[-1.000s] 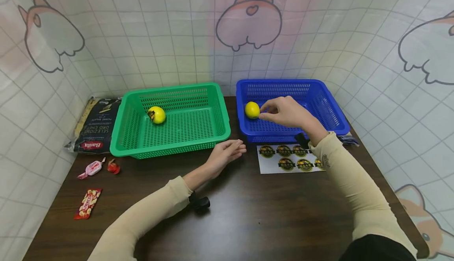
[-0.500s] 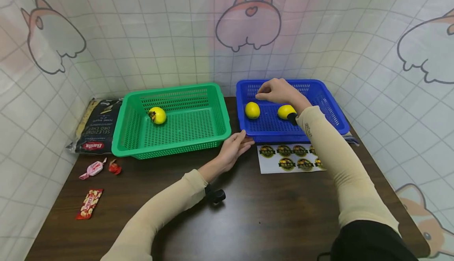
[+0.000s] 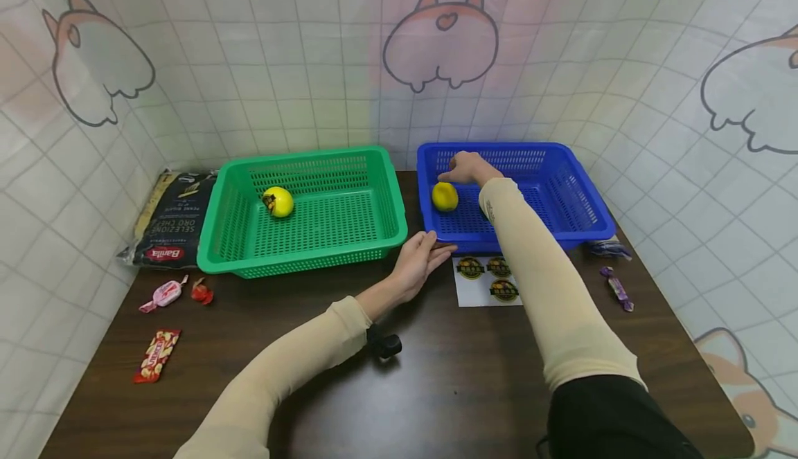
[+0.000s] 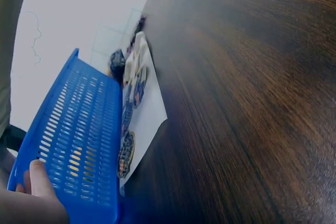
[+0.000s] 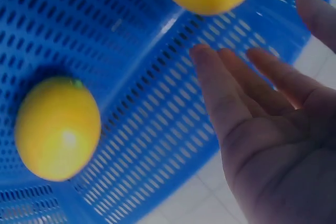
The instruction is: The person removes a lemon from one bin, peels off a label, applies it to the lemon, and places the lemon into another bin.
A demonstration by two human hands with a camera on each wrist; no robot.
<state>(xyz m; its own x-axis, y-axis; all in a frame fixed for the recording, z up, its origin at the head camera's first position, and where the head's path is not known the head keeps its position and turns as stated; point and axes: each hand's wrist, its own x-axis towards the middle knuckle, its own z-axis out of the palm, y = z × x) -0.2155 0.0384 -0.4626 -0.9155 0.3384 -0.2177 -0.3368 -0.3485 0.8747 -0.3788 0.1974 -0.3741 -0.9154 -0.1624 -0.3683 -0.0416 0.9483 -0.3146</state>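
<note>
In the head view my right hand (image 3: 467, 168) hovers inside the blue basket (image 3: 576, 203), just behind a yellow, lemon-like fruit (image 3: 445, 196). The right wrist view shows this hand (image 5: 278, 124) with its fingers extended and nothing between them and the thumb. Two smooth yellow fruits lie apart in the basket there, one at the left (image 5: 58, 129) and one at the top edge. My left hand (image 3: 416, 265) touches the blue basket's front left corner. Its thumb lies against the perforated wall (image 4: 79, 124) in the left wrist view.
A green basket (image 3: 302, 262) holds a yellow fruit (image 3: 279, 202) with a dark sticker. A sticker sheet (image 3: 474, 293) lies before the blue basket, partly under my right sleeve. Several wrapped sweets (image 3: 158, 355) and a pasta bag (image 3: 177, 217) lie left; a purple sweet (image 3: 617, 289) lies right.
My left hand has moved right to the blue basket's corner. My right hand drew back from the left fruit, then came forward and left behind it. The right sleeve uncovered the purple sweet.
</note>
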